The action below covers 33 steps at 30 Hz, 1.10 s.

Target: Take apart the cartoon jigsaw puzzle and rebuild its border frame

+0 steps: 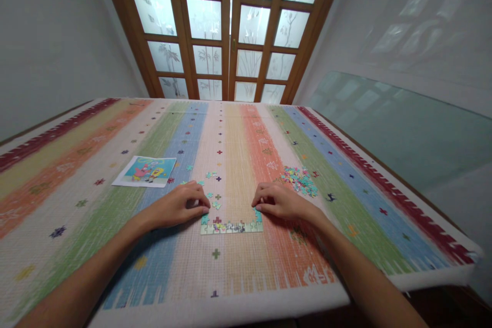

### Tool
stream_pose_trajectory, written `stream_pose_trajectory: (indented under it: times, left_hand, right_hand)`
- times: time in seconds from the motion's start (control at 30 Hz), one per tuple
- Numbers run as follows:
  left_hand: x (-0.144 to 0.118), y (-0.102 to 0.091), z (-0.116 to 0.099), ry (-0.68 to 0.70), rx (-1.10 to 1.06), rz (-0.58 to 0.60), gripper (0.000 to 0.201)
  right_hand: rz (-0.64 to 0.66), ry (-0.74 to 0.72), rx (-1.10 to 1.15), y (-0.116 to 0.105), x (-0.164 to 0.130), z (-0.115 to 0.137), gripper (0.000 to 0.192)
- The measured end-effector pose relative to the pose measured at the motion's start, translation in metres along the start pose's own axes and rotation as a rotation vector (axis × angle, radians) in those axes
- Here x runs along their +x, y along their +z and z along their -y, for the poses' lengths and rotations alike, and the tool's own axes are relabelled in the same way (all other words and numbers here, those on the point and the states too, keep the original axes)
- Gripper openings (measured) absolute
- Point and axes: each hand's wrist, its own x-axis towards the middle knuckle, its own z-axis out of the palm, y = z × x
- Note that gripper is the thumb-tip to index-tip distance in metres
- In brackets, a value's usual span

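Fingertips of both hands press the puzzle strip (231, 226): left hand (177, 206) curled at its left end, right hand (280, 201) at its right, strip running crosswise between them, loose pieces (300, 180) beyond the right hand.

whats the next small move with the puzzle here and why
Probably press the right hand down at the right corner of the joined strip: its fingers rest there on a side piece, while the left hand steadies the other end.

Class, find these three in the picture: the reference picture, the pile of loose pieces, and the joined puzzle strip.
reference picture (146, 171): head view, middle of the printed sheet.
pile of loose pieces (300, 180): head view, centre of the heap.
joined puzzle strip (231, 227): head view, middle of the bottom row.
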Motion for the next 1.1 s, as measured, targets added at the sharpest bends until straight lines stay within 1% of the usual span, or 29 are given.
stream_pose_trajectory:
  times: [0.13, 0.3, 0.37, 0.47, 0.53, 0.6, 0.63, 0.73, 0.77, 0.83, 0.93, 1.0, 1.1]
  left_hand:
    - [0.001, 0.002, -0.006, 0.013, 0.007, -0.056, 0.027]
    - [0.001, 0.005, -0.013, 0.055, 0.141, 0.005, 0.029]
    - [0.002, 0.009, -0.013, 0.065, 0.192, 0.005, 0.030]
    - [0.003, 0.015, -0.009, 0.067, 0.245, -0.037, 0.033]
    - [0.004, 0.017, -0.005, 0.067, 0.243, -0.066, 0.035]
    - [0.003, 0.012, 0.000, 0.063, 0.212, -0.108, 0.036]
    - [0.002, 0.008, 0.003, 0.053, 0.199, -0.147, 0.037]
    - [-0.001, -0.006, 0.015, -0.028, 0.229, -0.319, 0.037]
    - [-0.002, -0.010, 0.019, -0.050, 0.247, -0.360, 0.037]
    - [-0.003, -0.015, 0.028, -0.094, 0.279, -0.393, 0.037]
    - [-0.004, -0.017, 0.039, -0.164, 0.313, -0.395, 0.033]
    - [-0.005, -0.019, 0.045, -0.206, 0.327, -0.418, 0.030]
    - [-0.010, -0.029, 0.052, -0.259, 0.335, -0.470, 0.030]
  right_hand:
    - [-0.002, -0.004, -0.005, 0.000, -0.001, -0.001, 0.013]
    - [-0.003, -0.003, -0.003, 0.001, -0.001, -0.002, 0.013]
    - [-0.006, 0.002, 0.001, 0.001, -0.001, -0.001, 0.014]
    - [-0.001, 0.009, 0.001, 0.001, -0.001, 0.000, 0.014]
    - [-0.003, 0.010, -0.002, 0.000, -0.001, 0.001, 0.015]
    - [-0.004, 0.008, -0.007, 0.000, -0.001, 0.002, 0.015]
    - [-0.001, 0.005, -0.009, -0.001, -0.001, 0.002, 0.015]
    - [0.011, -0.002, -0.015, -0.001, -0.002, 0.002, 0.015]
    - [0.010, -0.001, -0.015, -0.001, -0.001, 0.002, 0.015]
    - [0.006, 0.003, -0.013, -0.001, -0.001, 0.002, 0.016]
    - [0.010, 0.005, -0.012, 0.000, -0.001, 0.002, 0.017]
    - [0.001, 0.010, -0.012, 0.000, -0.001, 0.002, 0.017]
    - [-0.020, 0.011, -0.020, 0.001, -0.002, 0.002, 0.018]
